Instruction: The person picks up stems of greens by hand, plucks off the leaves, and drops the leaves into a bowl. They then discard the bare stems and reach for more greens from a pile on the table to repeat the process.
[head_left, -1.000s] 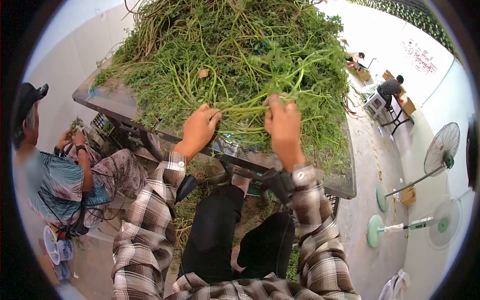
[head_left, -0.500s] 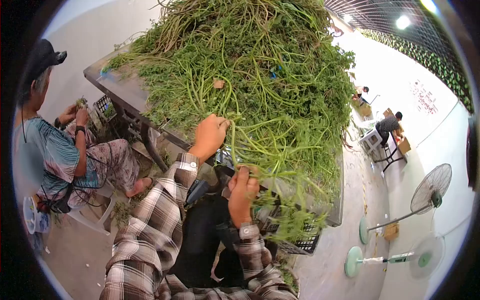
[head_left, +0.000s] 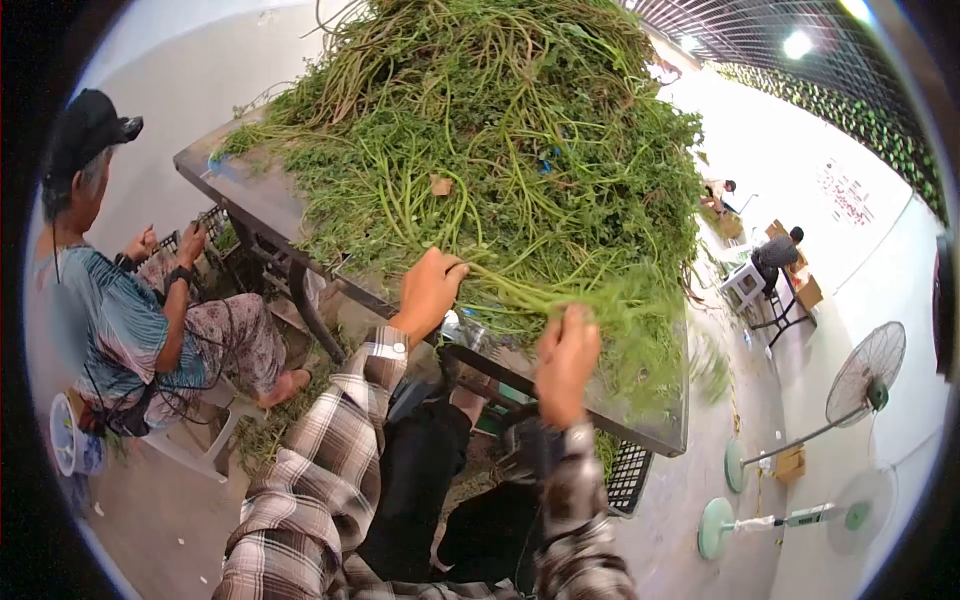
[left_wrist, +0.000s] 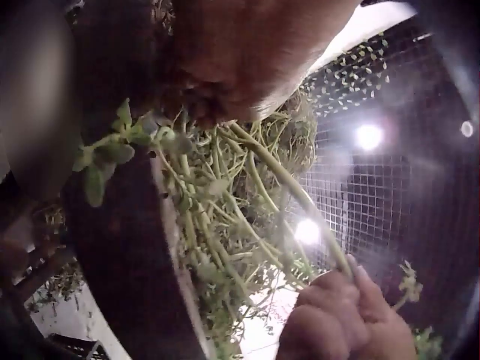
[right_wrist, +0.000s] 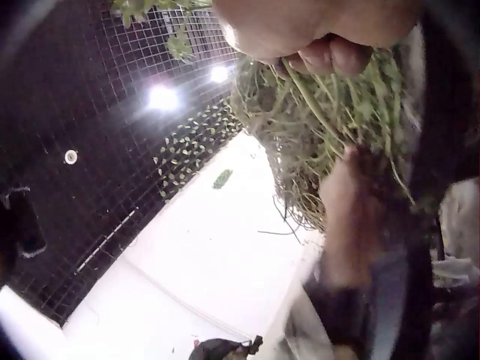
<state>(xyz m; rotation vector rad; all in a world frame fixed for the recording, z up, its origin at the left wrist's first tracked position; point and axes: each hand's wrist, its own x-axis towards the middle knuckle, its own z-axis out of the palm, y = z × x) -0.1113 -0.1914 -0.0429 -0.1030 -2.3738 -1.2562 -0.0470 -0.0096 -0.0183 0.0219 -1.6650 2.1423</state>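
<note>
A long green plant stem (left_wrist: pixel 289 182) stretches between both hands. At its left end, over the table's front edge, my left hand (head_left: pixel 430 292) pinches it with curled fingers. Further right and nearer the body, my right hand (head_left: pixel 567 362) grips the same stem. Blurred leafy tops (head_left: pixel 650 330) spread out past the right hand. Seen from the left wrist, the right hand (left_wrist: pixel 341 319) has thumb and fingers closed around the stem. Behind the hands rises a big heap of leafy green stems (head_left: pixel 540 180).
The heap covers most of a dark table (head_left: pixel 245 195). A seated person (head_left: pixel 130 290) in a black cap works at the left. Black plastic crates (head_left: pixel 628 478) stand under the table. Two fans (head_left: pixel 865 375) are at the right, and another person (head_left: pixel 775 255) sits farther back.
The right hand first came down toward the body, bending the stem, then swung back up and right, drawing it straighter. The left hand keeps its pinch near the table edge.
</note>
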